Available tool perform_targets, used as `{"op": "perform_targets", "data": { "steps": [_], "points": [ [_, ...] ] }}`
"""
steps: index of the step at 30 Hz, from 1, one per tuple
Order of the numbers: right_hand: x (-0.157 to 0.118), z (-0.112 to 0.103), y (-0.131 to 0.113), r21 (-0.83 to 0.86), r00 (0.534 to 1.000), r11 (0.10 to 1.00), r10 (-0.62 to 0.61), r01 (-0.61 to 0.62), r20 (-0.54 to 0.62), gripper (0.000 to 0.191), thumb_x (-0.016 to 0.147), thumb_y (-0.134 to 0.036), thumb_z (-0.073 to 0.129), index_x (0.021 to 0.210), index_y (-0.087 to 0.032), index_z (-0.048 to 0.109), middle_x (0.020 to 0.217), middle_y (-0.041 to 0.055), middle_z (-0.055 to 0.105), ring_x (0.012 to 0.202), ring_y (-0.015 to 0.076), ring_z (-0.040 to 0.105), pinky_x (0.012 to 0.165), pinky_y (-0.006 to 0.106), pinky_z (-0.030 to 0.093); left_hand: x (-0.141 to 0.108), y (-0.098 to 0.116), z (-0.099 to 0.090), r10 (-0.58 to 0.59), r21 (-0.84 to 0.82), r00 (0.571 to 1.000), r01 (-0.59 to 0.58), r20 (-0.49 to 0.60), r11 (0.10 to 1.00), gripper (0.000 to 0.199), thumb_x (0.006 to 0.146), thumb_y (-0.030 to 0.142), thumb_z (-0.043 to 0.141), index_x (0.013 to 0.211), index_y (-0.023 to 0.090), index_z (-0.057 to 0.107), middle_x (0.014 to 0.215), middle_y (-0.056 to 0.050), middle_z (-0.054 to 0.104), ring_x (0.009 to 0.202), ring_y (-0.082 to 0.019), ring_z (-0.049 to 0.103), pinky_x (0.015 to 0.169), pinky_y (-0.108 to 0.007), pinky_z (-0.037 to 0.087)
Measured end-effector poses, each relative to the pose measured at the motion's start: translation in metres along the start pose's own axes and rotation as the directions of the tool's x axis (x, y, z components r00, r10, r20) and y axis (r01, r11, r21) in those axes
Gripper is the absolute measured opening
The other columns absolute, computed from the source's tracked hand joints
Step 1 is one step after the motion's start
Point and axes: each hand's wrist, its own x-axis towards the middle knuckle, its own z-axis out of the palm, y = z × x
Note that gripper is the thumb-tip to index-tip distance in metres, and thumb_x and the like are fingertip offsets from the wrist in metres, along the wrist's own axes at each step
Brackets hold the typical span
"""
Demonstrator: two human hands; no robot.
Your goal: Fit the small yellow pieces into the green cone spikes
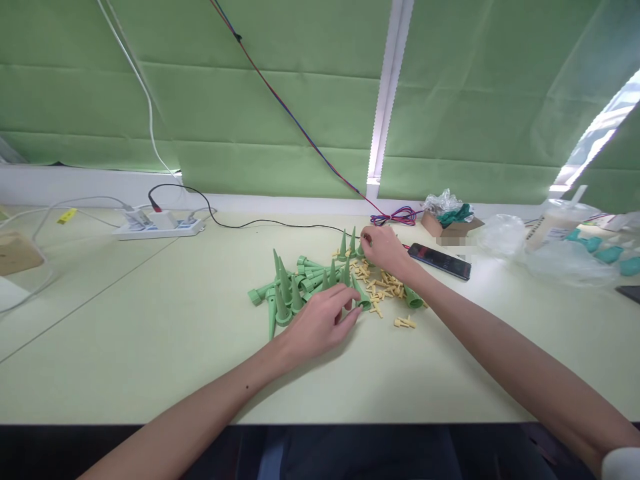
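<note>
My left hand [325, 319] rests low over the near side of a pile of green plastic spikes [313, 273]. Its thumb and forefinger are curled at the rim of a tilted hollow green spike [362, 300]. Farther back, my right hand [384, 248] has its fingers pinched at a green spike [361, 251], mostly hidden by them. Beside it several spikes [343, 247] stand point up. More upright spikes [283, 293] are left of my left hand. Small yellow plastic pieces with side stubs [383, 287] lie scattered between my hands. Another hollow spike [413, 298] lies under my right forearm.
A phone [440, 260] lies right of my right hand. Behind it are an open cardboard box [453, 230] and coiled red-blue wire [397, 215]. A drink cup [557, 223] and plastic bags [570, 263] stand far right. A power strip [160, 228] is at back left.
</note>
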Motion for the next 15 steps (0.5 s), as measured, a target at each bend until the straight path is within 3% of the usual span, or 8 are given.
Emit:
{"op": "perform_targets", "data": {
  "steps": [15],
  "points": [
    [-0.013, -0.005, 0.0, 0.067, 1.0, 0.998, -0.011, 0.01, 0.029, 0.022, 0.085, -0.013, 0.046, 0.083, -0.015, 0.067, 0.073, 0.0083, 0.069, 0.065, 0.0199, 0.057, 0.069, 0.03, 0.037, 0.001, 0.002, -0.001, -0.008, 0.011, 1.0, 0.008, 0.023, 1.0, 0.015, 0.096, 0.024, 0.046, 0.101, 0.018, 0.06, 0.086, -0.002, 0.059, 0.061, -0.011, 0.051, 0.058, -0.023, 0.043]
  ]
}}
